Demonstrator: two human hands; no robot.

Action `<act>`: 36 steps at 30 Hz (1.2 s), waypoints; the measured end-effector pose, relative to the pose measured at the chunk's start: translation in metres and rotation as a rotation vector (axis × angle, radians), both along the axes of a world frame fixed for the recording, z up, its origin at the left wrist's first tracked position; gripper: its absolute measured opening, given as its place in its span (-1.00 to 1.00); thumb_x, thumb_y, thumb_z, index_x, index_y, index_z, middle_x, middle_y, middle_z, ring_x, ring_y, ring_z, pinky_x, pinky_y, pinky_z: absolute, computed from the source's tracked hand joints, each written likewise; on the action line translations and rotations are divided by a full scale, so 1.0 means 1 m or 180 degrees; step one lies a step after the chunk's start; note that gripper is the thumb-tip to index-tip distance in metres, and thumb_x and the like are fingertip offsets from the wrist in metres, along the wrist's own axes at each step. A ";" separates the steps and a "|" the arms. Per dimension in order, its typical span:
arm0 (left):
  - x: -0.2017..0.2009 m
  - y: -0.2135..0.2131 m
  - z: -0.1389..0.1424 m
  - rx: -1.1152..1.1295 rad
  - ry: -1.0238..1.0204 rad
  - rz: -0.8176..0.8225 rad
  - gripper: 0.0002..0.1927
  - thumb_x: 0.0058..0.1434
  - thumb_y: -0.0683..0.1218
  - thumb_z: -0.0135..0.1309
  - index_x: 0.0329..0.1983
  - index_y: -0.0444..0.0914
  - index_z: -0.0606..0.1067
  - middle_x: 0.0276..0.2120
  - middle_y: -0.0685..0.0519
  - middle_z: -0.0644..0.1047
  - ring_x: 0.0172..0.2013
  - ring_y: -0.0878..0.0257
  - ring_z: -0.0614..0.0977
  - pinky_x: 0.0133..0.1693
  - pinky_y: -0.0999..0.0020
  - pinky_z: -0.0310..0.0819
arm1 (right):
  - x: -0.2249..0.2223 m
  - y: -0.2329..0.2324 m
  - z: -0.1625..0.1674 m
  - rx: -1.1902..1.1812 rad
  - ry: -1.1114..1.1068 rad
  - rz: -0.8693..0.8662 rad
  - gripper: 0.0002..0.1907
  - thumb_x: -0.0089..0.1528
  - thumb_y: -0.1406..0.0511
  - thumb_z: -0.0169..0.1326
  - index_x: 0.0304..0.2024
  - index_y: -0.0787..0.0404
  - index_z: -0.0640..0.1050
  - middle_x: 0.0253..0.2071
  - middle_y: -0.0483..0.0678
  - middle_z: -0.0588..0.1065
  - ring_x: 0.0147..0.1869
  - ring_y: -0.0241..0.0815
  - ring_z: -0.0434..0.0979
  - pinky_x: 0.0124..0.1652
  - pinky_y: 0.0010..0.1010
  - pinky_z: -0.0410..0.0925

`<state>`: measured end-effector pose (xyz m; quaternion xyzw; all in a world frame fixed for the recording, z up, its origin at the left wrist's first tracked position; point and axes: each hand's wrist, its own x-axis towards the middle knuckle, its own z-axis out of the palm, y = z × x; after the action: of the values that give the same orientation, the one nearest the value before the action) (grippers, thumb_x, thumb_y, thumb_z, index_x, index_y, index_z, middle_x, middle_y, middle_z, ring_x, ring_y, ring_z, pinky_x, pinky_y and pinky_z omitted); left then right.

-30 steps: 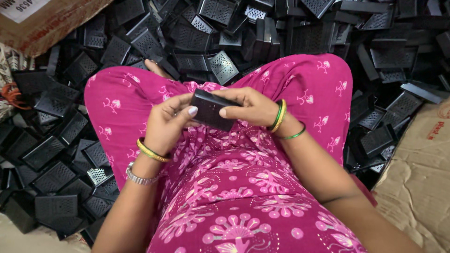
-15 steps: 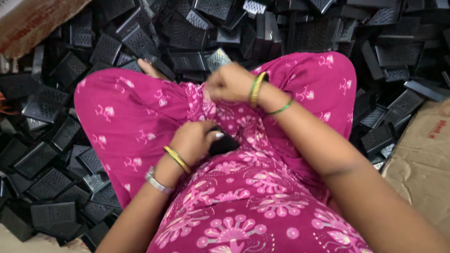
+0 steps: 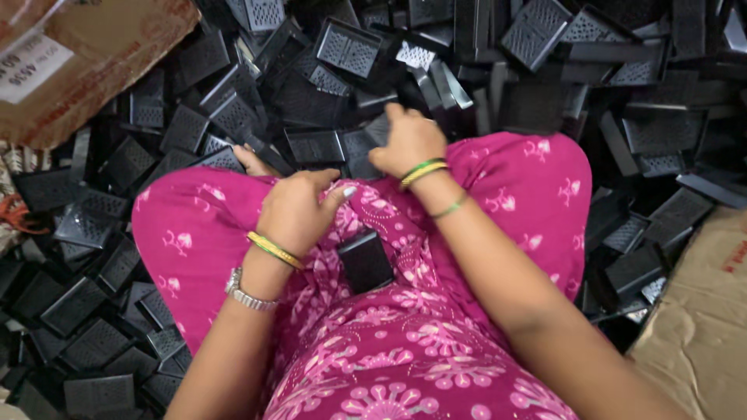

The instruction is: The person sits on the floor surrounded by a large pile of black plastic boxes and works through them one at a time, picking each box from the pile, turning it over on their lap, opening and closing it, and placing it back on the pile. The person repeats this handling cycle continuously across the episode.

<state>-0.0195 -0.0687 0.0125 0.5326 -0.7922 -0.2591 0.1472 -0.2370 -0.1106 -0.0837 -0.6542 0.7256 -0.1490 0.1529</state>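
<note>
Two hands, one black part [image 3: 366, 260] on the lap, two cardboard boxes, and countless black grille parts [image 3: 342, 47].

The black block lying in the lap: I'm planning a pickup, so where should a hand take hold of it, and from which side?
Probably by the two long side edges of the black block, coming from above. It lies flat on the pink fabric, its broad face up, so only the edges offer a pinch. The left hand rests nearest, just beside its upper left.
</note>
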 end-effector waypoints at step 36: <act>-0.003 -0.154 -0.063 -0.0468 0.0720 0.0527 -0.67 0.25 -0.17 0.32 -0.04 -0.28 0.42 -0.21 -0.13 0.59 -0.18 -0.12 0.65 -0.15 0.09 0.52 | -0.051 -0.035 0.054 -0.0477 -0.5626 -0.0223 -0.42 0.23 0.48 0.26 0.27 0.28 0.37 0.06 0.00 0.55 0.04 -0.11 0.63 -0.09 -0.21 0.57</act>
<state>-0.0226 -0.2228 -0.0509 0.5513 -0.7408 -0.2457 0.2948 -0.2884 -0.1452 -0.0293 -0.2858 0.3503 -0.6514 0.6094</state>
